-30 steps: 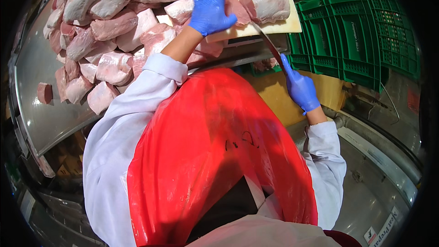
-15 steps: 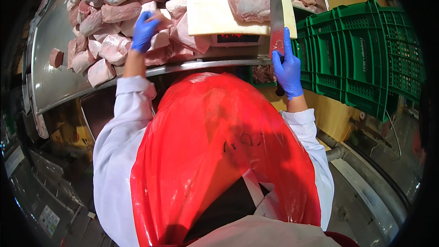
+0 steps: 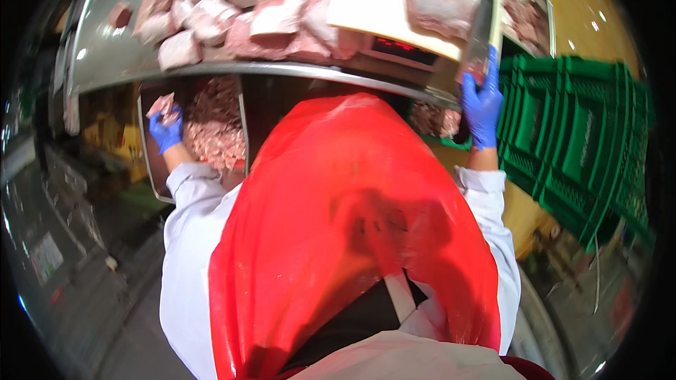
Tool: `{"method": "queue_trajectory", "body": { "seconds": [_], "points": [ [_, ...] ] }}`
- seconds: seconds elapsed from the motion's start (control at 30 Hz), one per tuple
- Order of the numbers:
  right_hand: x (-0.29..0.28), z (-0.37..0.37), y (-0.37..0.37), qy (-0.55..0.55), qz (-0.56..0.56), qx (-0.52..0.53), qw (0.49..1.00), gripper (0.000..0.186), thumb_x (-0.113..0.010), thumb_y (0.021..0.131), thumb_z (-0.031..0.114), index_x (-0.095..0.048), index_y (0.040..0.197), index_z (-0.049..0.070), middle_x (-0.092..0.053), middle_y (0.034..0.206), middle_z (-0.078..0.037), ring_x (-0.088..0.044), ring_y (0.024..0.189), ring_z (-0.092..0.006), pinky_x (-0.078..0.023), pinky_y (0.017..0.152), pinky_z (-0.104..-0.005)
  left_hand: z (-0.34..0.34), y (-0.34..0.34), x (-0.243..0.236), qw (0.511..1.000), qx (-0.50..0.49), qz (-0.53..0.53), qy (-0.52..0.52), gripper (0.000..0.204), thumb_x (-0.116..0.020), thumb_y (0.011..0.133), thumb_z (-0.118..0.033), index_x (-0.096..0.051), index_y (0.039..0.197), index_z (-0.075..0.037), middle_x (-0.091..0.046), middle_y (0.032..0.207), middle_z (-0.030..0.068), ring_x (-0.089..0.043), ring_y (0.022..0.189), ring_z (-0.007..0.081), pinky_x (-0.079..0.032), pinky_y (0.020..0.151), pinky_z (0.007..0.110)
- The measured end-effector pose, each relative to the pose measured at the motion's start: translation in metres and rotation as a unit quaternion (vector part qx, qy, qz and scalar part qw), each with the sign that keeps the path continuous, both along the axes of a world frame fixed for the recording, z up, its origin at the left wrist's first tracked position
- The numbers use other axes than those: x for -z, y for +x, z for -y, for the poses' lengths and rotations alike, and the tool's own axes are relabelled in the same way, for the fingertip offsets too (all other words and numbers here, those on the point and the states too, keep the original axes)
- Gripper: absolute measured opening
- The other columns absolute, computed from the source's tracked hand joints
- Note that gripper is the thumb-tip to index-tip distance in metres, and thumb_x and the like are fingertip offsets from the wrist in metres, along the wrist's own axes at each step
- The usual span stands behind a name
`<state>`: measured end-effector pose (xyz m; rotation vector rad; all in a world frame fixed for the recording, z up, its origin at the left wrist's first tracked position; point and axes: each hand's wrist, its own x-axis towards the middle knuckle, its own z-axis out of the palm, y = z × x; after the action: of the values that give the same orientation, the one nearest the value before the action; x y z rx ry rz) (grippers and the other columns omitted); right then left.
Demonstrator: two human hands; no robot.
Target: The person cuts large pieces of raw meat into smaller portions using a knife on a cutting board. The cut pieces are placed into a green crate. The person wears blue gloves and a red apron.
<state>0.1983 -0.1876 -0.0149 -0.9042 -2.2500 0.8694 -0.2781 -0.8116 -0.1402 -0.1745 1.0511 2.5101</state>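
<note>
In a blue glove, my left hand [image 3: 167,131] grips a small pale-pink meat piece [image 3: 163,107]. It is over the left side of a metal bin [image 3: 244,123], beside a heap of meat trimmings [image 3: 213,127]. My right hand [image 3: 483,109], also gloved in blue, holds a wide-bladed knife [image 3: 482,24] with its tip pointing away and the index finger along the blade. The blade lies over the right part of a cream cutting board [image 3: 366,7]. On that board, left of the blade, rests a large meat chunk [image 3: 440,5].
Many meat chunks [image 3: 274,14] are piled on the steel table [image 3: 105,49] left of the board. A red-lit display [image 3: 398,46] sits under the board's near edge. Green crates [image 3: 563,134] stand at the right. More meat [image 3: 524,17] lies beyond the blade, and trimmings [image 3: 435,119] below the table edge.
My left hand has moved from the meat pile down and left to the bin, carrying a small piece. The view has shifted. My right hand still holds the knife at the board.
</note>
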Motion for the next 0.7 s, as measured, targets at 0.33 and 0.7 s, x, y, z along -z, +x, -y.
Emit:
{"method": "queue_trajectory", "body": {
  "seconds": [0.33, 0.7],
  "points": [
    [0.033, 0.002, -0.031, -0.138, -0.027, 0.006, 0.99, 0.063, -0.075, 0.093, 0.012, -0.043, 0.146, 0.004, -0.069, 0.091, -0.007, -0.058, 0.064, -0.0096, -0.046, 0.054, -0.0244, 0.071, -0.023, 0.084, 0.697, -0.185, 0.179, -0.669, 0.071, -0.074, 0.085, -0.046, -0.055, 0.125, 0.009, -0.055, 0.136, 0.0273, -0.057, 0.119, 0.0421, -0.05, 0.098, 0.049],
    [-0.024, 0.018, -0.156, 0.047, -0.004, 0.099, 0.994, 0.08, -0.058, 0.087, 0.013, -0.025, 0.159, 0.0, -0.07, 0.08, -0.022, -0.067, 0.062, -0.0262, -0.054, 0.061, -0.0393, -0.236, -0.107, -0.011, 0.758, -0.174, -0.466, -0.421, 0.048, -0.07, 0.093, -0.007, -0.05, 0.135, 0.005, -0.057, 0.129, 0.0191, -0.059, 0.115, 0.0264, -0.051, 0.095, 0.039]
  ]
}}
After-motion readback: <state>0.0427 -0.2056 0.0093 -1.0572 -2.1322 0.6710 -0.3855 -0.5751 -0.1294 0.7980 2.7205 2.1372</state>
